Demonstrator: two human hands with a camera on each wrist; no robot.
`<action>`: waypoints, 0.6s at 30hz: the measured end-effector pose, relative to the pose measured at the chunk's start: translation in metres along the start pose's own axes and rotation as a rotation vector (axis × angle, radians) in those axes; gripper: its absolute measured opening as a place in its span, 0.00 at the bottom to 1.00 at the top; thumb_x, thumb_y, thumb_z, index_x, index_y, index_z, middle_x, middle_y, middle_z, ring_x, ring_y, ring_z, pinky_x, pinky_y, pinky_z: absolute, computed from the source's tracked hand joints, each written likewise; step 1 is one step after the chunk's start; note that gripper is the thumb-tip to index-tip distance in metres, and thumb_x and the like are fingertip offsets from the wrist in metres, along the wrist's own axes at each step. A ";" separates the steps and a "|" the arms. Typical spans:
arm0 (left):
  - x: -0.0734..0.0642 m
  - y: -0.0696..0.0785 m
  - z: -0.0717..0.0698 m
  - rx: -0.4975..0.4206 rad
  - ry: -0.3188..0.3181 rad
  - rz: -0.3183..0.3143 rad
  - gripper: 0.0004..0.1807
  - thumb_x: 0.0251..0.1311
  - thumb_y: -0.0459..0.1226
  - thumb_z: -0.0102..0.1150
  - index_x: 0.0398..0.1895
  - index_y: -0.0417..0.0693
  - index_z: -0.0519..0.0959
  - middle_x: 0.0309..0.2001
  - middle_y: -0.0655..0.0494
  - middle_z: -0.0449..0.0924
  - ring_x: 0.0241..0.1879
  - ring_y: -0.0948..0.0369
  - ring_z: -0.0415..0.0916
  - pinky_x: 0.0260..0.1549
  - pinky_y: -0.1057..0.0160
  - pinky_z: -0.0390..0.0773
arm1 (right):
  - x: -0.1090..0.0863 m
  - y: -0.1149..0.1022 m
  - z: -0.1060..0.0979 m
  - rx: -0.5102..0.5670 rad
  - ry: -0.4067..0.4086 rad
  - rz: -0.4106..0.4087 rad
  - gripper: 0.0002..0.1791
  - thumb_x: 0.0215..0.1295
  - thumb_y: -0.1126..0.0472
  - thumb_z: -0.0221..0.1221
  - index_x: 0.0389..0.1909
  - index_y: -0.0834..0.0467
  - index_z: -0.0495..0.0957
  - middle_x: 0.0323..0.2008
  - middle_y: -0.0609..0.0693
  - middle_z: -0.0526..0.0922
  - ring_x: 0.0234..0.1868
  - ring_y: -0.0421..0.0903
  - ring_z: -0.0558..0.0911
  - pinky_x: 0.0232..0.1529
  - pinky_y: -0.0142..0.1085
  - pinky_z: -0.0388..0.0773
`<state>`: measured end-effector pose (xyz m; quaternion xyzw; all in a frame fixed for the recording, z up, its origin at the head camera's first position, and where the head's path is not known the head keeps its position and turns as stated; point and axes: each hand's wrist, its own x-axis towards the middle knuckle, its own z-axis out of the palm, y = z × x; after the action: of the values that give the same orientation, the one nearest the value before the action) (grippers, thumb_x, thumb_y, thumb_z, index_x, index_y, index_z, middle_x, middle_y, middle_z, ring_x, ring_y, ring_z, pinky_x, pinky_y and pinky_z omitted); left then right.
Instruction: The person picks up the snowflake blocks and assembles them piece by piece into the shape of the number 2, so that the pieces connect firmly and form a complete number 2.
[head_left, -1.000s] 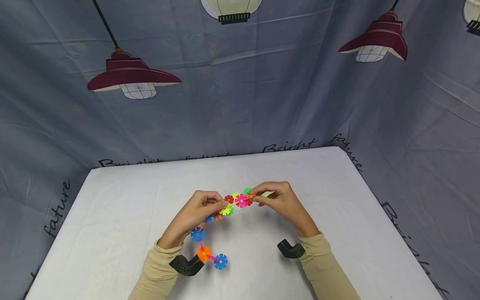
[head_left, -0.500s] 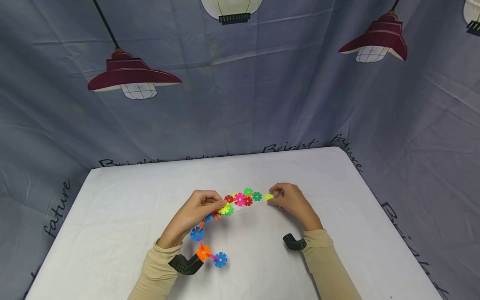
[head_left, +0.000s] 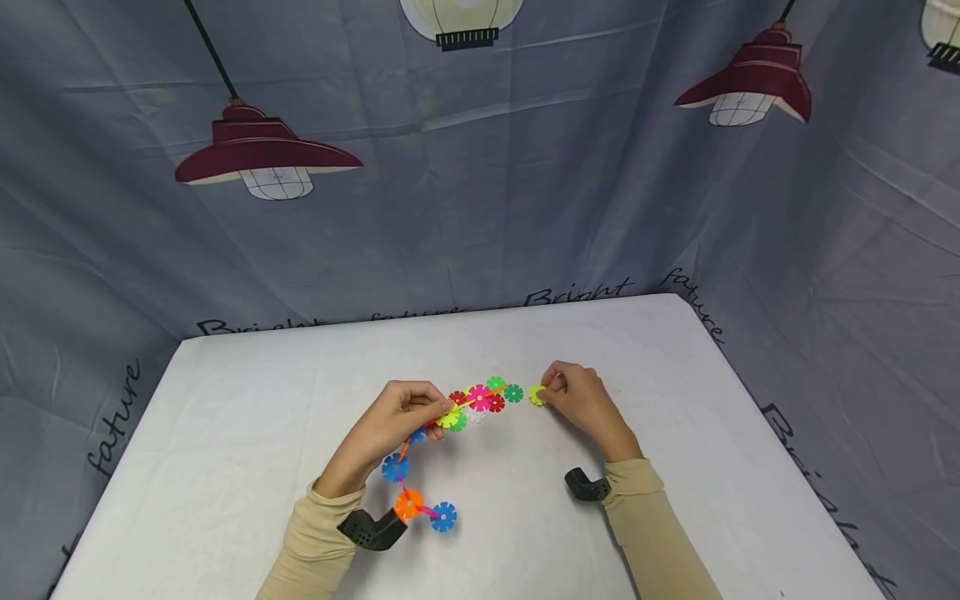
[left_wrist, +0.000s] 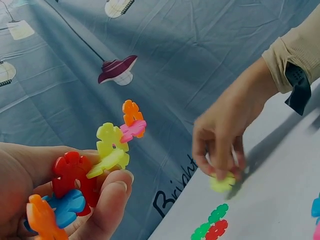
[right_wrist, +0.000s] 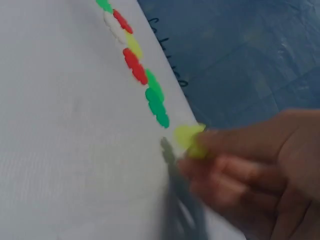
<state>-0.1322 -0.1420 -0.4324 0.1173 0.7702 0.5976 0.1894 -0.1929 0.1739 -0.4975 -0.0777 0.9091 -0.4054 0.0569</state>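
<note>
In the head view my left hand grips a chain of interlocking notched plastic discs. From it hang a blue disc, an orange disc and another blue one. Its far end, with a pink disc, points right over loose discs. Up close in the left wrist view, thumb and fingers pinch the chain around a red disc and a yellow one. My right hand pinches a single yellow disc between thumb and fingertips, close over the table to the right of the chain.
Loose discs lie in a short row on the white table, among them a dark green disc, a red disc and a white disc. A grey-blue curtain hangs behind the table's back edge.
My right hand has left the orange end of the chain, moved right and taken hold of the loose yellow disc. The left hand stays almost still with the chain.
</note>
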 end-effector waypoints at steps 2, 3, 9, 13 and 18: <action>0.000 0.000 0.000 0.007 0.005 0.004 0.13 0.72 0.42 0.62 0.41 0.40 0.85 0.29 0.52 0.87 0.30 0.53 0.84 0.37 0.60 0.87 | -0.001 -0.004 -0.003 0.162 -0.002 -0.011 0.09 0.63 0.63 0.71 0.41 0.60 0.83 0.31 0.51 0.89 0.32 0.48 0.87 0.36 0.37 0.84; 0.000 0.000 -0.001 0.009 0.007 0.004 0.13 0.72 0.42 0.62 0.41 0.40 0.85 0.29 0.52 0.87 0.30 0.52 0.84 0.37 0.60 0.87 | -0.001 -0.007 -0.005 0.255 -0.007 -0.014 0.11 0.64 0.62 0.71 0.43 0.61 0.84 0.32 0.52 0.90 0.34 0.50 0.89 0.37 0.38 0.86; 0.001 0.000 -0.001 0.011 0.006 0.007 0.13 0.72 0.43 0.62 0.40 0.40 0.85 0.29 0.51 0.87 0.30 0.52 0.85 0.37 0.61 0.86 | -0.012 -0.032 -0.020 0.598 -0.043 -0.081 0.16 0.66 0.62 0.70 0.51 0.66 0.84 0.38 0.50 0.92 0.37 0.47 0.92 0.39 0.41 0.89; 0.001 0.001 0.000 0.012 0.009 0.004 0.14 0.72 0.43 0.63 0.41 0.40 0.85 0.29 0.54 0.87 0.29 0.56 0.84 0.37 0.62 0.86 | -0.018 -0.044 -0.024 0.613 -0.081 -0.135 0.16 0.66 0.63 0.69 0.51 0.67 0.85 0.40 0.45 0.91 0.36 0.44 0.91 0.39 0.40 0.89; 0.000 0.001 0.000 0.009 0.011 -0.001 0.14 0.72 0.43 0.63 0.40 0.40 0.85 0.28 0.54 0.86 0.31 0.52 0.84 0.37 0.62 0.86 | -0.021 -0.050 -0.023 0.618 -0.113 -0.168 0.15 0.65 0.65 0.69 0.51 0.67 0.85 0.41 0.44 0.91 0.35 0.43 0.91 0.38 0.40 0.89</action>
<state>-0.1322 -0.1414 -0.4317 0.1145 0.7739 0.5948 0.1851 -0.1717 0.1609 -0.4440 -0.1538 0.7288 -0.6606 0.0944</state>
